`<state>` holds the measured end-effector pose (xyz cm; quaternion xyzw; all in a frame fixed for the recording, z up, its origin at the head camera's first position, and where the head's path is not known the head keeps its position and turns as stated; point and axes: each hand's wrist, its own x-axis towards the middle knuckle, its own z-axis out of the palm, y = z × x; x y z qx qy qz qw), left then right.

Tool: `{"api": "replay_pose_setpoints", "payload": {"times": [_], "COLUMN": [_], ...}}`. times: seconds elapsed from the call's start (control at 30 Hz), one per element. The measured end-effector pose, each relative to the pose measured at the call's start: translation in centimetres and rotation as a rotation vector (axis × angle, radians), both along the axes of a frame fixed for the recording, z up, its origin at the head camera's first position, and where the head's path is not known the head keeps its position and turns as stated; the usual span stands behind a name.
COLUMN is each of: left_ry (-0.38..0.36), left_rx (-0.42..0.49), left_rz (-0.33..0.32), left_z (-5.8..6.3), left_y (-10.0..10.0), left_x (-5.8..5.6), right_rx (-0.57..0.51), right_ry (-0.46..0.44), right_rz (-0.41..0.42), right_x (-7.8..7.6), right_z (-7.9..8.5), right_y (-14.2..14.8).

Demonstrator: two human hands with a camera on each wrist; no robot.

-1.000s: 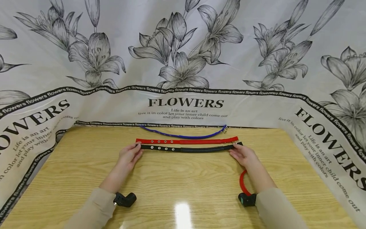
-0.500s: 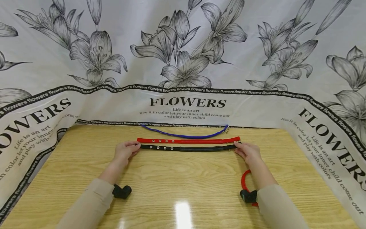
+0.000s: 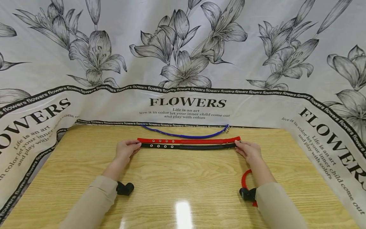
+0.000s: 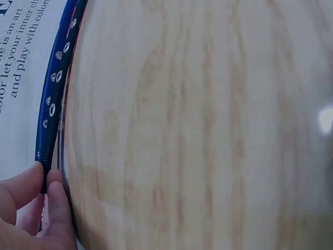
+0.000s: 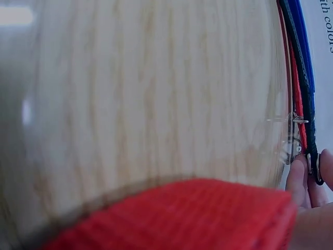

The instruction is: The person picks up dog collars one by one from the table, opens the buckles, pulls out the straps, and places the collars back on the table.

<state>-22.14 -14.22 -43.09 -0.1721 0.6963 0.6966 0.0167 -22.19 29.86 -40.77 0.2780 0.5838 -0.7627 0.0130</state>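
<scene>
My left hand (image 3: 125,151) pinches the left end of a black collar (image 3: 204,147) between thumb and fingers. At its right end, by the metal buckle, my right hand (image 3: 248,152) holds it, so the collar stretches nearly straight from side to side. Several metal eyelets run along its left half. Just behind it lies a red collar (image 3: 197,141) of the same kind, parallel and very close. Farther back is a curved blue collar (image 3: 197,137), its buckle at the right. Thumb and fingers close on the strap's end (image 4: 48,174) in the left wrist view.
A second red strap (image 3: 244,178) curves on the wooden table (image 3: 177,178), partly hidden by my right forearm; in the right wrist view a red strap (image 5: 208,219) fills the bottom. Behind the table hangs a white flowered cloth (image 3: 120,106). Each wrist wears a black camera.
Both hands have shifted slightly outward and then a little away from me, pulling the black collar straighter and closer to the red one. The red and blue collars stay put.
</scene>
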Motion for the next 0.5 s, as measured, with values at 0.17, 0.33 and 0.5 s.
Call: {"api": "replay_pose_setpoints", "payload": {"times": [0.17,0.33,0.5], "left_ry": [0.018,0.007,-0.017], "left_rx": [0.004,0.008,-0.004], "left_rz": [-0.015,-0.035,-0.048], "left_z": [-0.1,-0.1,-0.1], "left_y": [0.2,0.0,-0.3], "left_x": [0.0,-0.1,-0.2], "right_rx": [0.037,0.047,0.034], "right_ry": [0.010,0.001,-0.013], "right_rz": [0.022,0.043,0.040], "right_x": [0.3,0.4,0.5], "right_z": [0.0,0.2,0.7], "right_y": [0.6,1.1,1.2]}}
